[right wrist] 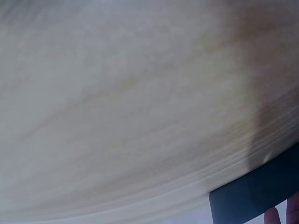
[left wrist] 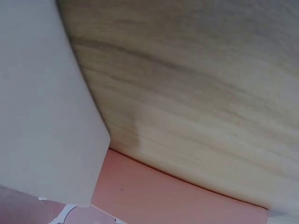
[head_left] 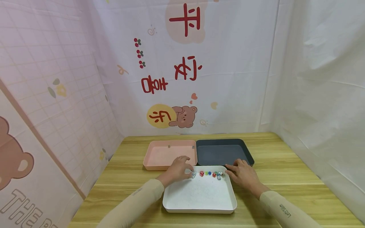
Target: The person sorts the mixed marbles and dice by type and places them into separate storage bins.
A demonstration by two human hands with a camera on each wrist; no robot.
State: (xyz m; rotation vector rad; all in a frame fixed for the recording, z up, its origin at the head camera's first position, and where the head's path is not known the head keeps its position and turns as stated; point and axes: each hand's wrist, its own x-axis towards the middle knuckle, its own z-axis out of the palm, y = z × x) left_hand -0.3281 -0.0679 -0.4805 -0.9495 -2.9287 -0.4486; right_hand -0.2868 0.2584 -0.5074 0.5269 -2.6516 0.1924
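In the head view, a white tray [head_left: 199,194] stands in front, with several small dice and beads in a row along its far side. My left hand [head_left: 178,171] reaches over its far left corner, thumb and forefinger apart, fingertips beside a pale blue die [head_left: 194,174]. A red die [head_left: 201,173] and a blue bead [head_left: 209,173] lie farther right. At the far right corner is my right hand [head_left: 244,174], thumb and forefinger spread close to a cluster with another red die [head_left: 214,174] and a pale die [head_left: 219,177].
Behind the white tray, a pink tray [head_left: 171,161] with two tiny pieces stands side by side with a dark blue tray [head_left: 219,153]. All stand on a wood-grain table [head_left: 285,171]. Printed cloth [head_left: 233,63] hangs behind and at both sides.
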